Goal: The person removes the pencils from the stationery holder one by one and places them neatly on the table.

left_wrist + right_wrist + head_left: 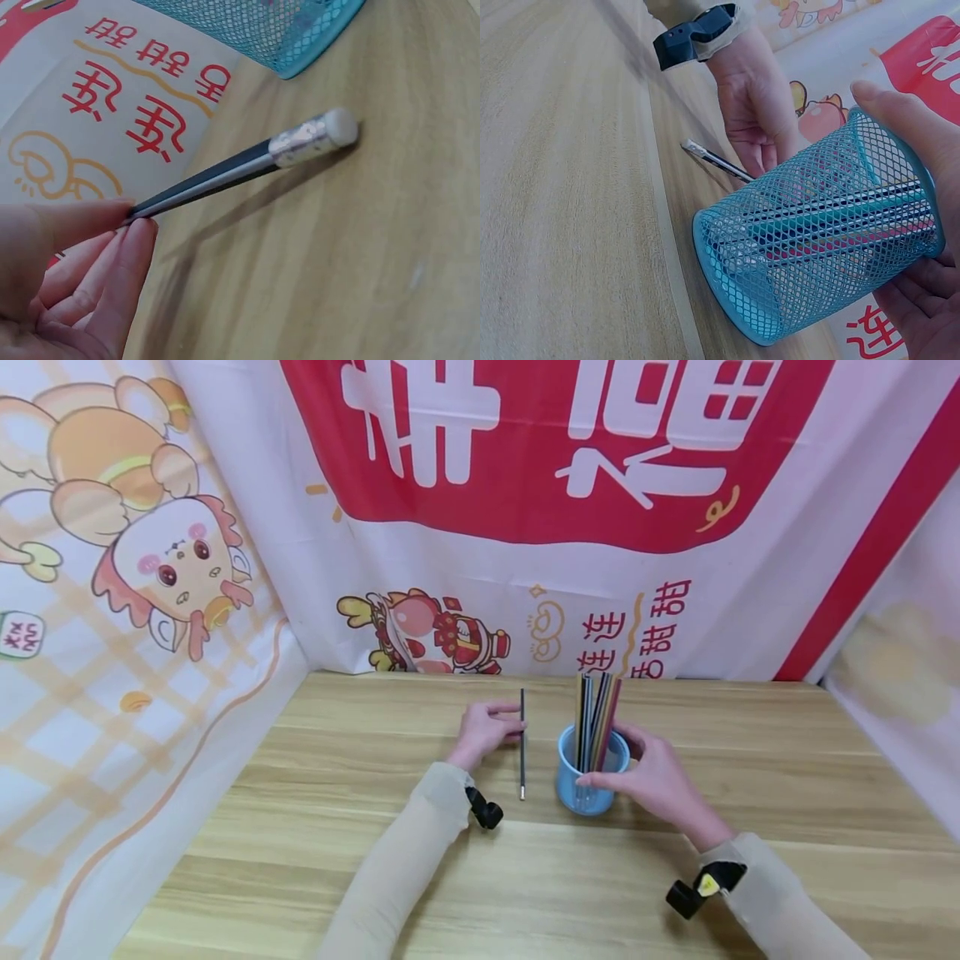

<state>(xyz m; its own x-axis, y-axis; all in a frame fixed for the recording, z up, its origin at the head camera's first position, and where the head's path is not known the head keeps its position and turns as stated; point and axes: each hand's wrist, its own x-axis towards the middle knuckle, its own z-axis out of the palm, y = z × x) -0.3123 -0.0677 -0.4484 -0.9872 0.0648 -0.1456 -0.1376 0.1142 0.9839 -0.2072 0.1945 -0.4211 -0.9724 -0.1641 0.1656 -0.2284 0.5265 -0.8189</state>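
Between thumb and fingers, my left hand (487, 729) pinches a dark pencil (522, 752). In the left wrist view the pencil (217, 176) shows a silver ferrule and a white eraser, slightly above the wood. To its right, a light blue mesh pencil cup (588, 793) stands upright on the table. My right hand (652, 772) grips this cup near its rim, thumb on the near side and fingers behind. Several pencils (596, 718) of different colours lean inside the cup. Through the mesh in the right wrist view, their lower ends (817, 225) are visible.
The wooden table (300, 827) ends at a white and red printed cloth (465, 560) hanging behind. Another printed cloth (187, 710) with cartoon figures borders the left side. A black wrist camera (486, 810) sits on the left sleeve, another (693, 893) on the right.
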